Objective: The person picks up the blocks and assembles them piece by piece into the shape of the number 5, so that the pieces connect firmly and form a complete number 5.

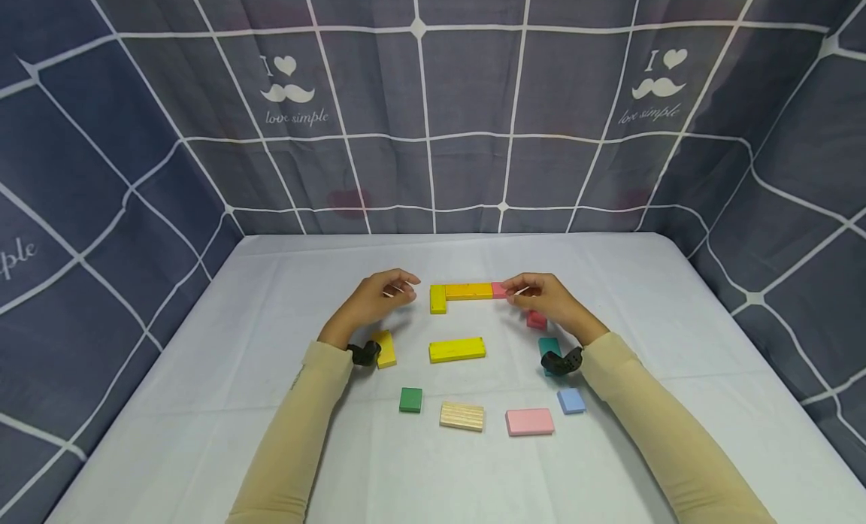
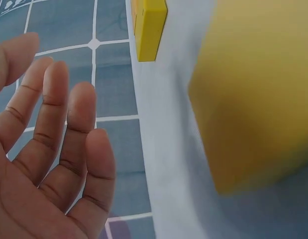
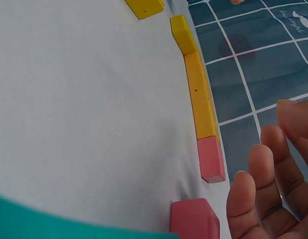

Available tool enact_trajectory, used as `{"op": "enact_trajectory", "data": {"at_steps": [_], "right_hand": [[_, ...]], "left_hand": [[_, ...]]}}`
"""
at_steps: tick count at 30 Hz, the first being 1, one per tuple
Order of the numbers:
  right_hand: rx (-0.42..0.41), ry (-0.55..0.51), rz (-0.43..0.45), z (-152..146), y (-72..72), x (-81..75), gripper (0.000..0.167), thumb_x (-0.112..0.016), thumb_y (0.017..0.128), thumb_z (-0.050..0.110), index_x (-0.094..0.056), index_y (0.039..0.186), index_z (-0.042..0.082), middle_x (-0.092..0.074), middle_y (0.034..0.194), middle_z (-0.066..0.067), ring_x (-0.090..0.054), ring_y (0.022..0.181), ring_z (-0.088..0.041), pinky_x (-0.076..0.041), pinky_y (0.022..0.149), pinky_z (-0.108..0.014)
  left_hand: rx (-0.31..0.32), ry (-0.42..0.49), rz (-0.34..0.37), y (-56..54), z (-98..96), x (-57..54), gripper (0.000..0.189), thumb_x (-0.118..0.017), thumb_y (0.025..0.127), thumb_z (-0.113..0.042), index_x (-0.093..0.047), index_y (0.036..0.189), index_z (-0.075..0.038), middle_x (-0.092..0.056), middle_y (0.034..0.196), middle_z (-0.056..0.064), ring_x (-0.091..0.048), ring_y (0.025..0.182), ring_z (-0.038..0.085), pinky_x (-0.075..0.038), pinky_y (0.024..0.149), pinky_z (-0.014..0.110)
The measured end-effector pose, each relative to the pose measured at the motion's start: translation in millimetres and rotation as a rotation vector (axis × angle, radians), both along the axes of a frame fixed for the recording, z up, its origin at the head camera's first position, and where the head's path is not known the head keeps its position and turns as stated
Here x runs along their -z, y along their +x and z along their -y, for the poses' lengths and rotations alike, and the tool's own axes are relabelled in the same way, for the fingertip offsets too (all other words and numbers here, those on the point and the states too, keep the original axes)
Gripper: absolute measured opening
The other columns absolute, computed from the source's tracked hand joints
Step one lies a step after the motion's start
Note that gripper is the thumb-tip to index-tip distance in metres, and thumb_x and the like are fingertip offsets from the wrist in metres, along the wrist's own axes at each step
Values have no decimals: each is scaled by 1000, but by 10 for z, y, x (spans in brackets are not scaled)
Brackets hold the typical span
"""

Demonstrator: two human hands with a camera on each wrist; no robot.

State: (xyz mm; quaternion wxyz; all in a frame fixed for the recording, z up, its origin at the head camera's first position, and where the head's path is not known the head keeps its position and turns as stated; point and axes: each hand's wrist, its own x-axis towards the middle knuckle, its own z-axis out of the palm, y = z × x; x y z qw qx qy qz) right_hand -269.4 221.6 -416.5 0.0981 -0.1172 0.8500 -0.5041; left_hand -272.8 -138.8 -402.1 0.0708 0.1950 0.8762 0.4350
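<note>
A yellow block (image 1: 438,299), a long orange-yellow block (image 1: 469,292) and a pinkish-red block (image 1: 498,290) stand joined in a row toward the back of the table. My left hand (image 1: 379,295) hovers left of this row, fingers loosely bent and holding nothing. At the row's right end is my right hand (image 1: 544,295), its fingertips close to the pinkish-red block. The right wrist view shows a gap between those fingers (image 3: 260,162) and the block (image 3: 211,158). Below the right hand lies another red block (image 1: 537,319), partly covered.
A yellow block (image 1: 386,349) sits by the left wrist, a teal block (image 1: 549,346) under the right. Mid-table is a long yellow block (image 1: 457,349). Nearer lie green (image 1: 410,400), ribbed wooden (image 1: 462,416), pink (image 1: 530,422) and blue (image 1: 571,401) blocks. Curtains surround the white table.
</note>
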Motion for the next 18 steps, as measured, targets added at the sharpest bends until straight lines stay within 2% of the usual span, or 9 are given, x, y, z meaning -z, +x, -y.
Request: {"op": "enact_trajectory", "data": {"at_steps": [10, 18], "right_hand": [[-24, -6, 1, -26, 59, 33, 33, -70, 105, 7, -68, 135, -6, -69, 130, -26, -63, 101, -33, -57, 77, -22], [-110, -64, -3, -21, 92, 45, 33, -71, 102, 4, -67, 132, -10, -70, 118, -23, -65, 88, -32, -57, 72, -27]], "left_hand": [[30, -38, 15, 178, 154, -8, 32, -70, 107, -15, -68, 135, 0, -73, 114, 12, -65, 113, 34, -51, 106, 52], [66, -73, 10, 259, 309, 45, 34, -73, 105, -15, -69, 135, -1, -72, 120, 14, -66, 110, 31, -54, 101, 48]]}}
